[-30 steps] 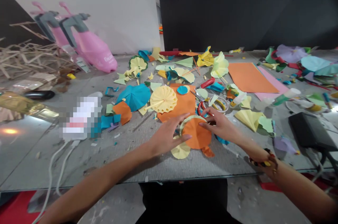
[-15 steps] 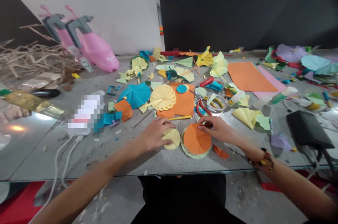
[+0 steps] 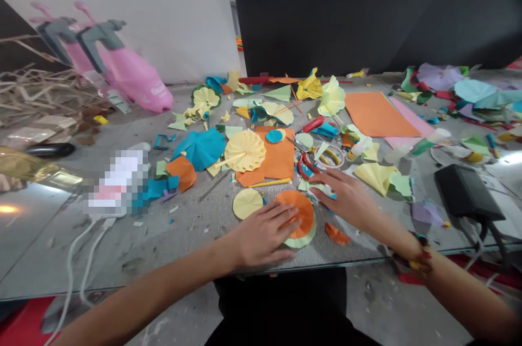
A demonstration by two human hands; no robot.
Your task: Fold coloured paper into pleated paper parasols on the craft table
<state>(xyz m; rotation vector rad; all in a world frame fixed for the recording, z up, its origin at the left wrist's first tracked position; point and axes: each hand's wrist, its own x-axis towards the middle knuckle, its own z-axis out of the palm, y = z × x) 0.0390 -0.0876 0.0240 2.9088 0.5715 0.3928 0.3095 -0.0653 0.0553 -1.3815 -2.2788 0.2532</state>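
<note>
My left hand (image 3: 267,234) lies with its fingers spread over an orange paper disc (image 3: 300,205), covering its lower left part. Beneath that disc is a larger pale green paper disc (image 3: 306,238), its lower rim showing. A small pale yellow paper disc (image 3: 247,203) rests on the table just left of the orange one. My right hand (image 3: 345,193) hovers above the table with fingers apart, near the red-handled scissors (image 3: 305,165). To the right of the discs lies an orange paper scrap (image 3: 337,233). A yellow stick (image 3: 270,183) sits behind the discs.
Behind stand a yellow pleated paper umbrella (image 3: 244,151), a blue one (image 3: 199,149) and orange paper sheets (image 3: 379,113). Pink spray bottles (image 3: 134,76) are at the back left. A blurred-screen phone (image 3: 118,180) with cables lies left; a black adapter (image 3: 468,193) lies right.
My left hand has left the small yellow disc and moved right onto the orange disc. My right hand has let go of the orange disc and shifted right, towards the scissors.
</note>
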